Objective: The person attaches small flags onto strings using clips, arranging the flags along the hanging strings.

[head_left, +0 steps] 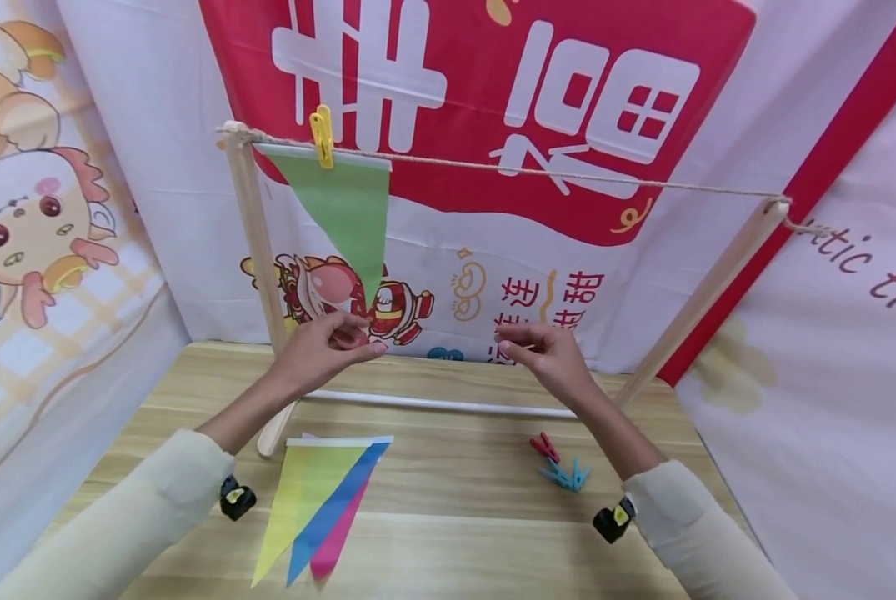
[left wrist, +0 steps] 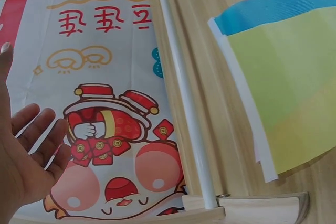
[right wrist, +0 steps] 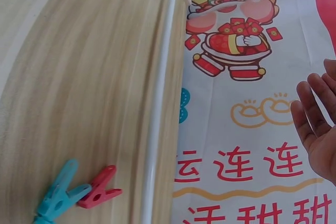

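Both hands hover above the table inside a wooden frame, holding nothing. My left hand (head_left: 320, 348) is below a green pennant (head_left: 353, 212), fingers loosely bent and apart from it. A yellow clothespin (head_left: 322, 137) clips that pennant to the twine (head_left: 455, 165) near the left post. Over the right half, my right hand (head_left: 548, 354) has its fingers relaxed and bare. Yellow, blue and pink pennants lie overlapped on the table, the yellow pennant (head_left: 308, 483) on top. Beneath my right arm lie a red clothespin (head_left: 545, 447) and blue clothespins (head_left: 566, 475), close together.
The frame's left post (head_left: 256, 242) and right post (head_left: 706, 292) stand at the sides, the twine stretched between their tops. A white rod (head_left: 448, 404) runs low between them. Behind hangs a red and white printed cloth (head_left: 463, 200). The wooden table (head_left: 455, 533) extends toward me.
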{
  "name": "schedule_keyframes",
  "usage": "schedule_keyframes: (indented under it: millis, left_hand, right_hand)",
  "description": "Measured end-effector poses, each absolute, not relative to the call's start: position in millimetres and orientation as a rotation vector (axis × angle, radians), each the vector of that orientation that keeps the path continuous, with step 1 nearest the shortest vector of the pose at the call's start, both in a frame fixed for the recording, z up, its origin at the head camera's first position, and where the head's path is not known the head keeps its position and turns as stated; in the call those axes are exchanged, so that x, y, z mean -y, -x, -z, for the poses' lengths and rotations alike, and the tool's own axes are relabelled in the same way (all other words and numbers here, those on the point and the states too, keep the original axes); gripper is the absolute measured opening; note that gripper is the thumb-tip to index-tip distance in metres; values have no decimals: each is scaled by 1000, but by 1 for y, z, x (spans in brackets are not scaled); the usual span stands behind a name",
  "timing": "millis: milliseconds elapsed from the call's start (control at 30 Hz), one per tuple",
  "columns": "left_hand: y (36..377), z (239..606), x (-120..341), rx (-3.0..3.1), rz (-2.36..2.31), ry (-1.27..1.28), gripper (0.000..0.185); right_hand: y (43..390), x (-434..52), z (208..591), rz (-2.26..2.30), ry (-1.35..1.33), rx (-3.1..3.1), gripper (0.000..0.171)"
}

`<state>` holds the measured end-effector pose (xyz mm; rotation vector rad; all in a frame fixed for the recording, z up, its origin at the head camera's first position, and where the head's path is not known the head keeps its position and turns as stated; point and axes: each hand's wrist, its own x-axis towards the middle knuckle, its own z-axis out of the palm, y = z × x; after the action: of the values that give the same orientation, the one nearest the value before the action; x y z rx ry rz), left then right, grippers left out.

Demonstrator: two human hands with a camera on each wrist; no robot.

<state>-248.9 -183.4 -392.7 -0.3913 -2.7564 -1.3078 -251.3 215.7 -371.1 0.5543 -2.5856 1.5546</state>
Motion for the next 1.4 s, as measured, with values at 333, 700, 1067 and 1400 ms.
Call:
schedule_keyframes:
  millis: [333, 700, 1067, 1400]
  left_hand:
    - [247, 410, 188, 2745, 1296, 429, 66]
    - [242, 428, 192, 2740, 1275, 482, 57]
    - [233, 448, 201, 2816, 1245, 465, 52]
    - [232, 462, 205, 2924, 1224, 463, 45]
  right_hand:
    - [248, -221, 385, -1550, -539, 2590, 30]
    - [243, -238, 405, -1492, -487, 2645, 27]
    - [238, -256, 425, -1539, -371, 2685, 30]
    - [230, -270, 443, -1498, -329, 2711, 28]
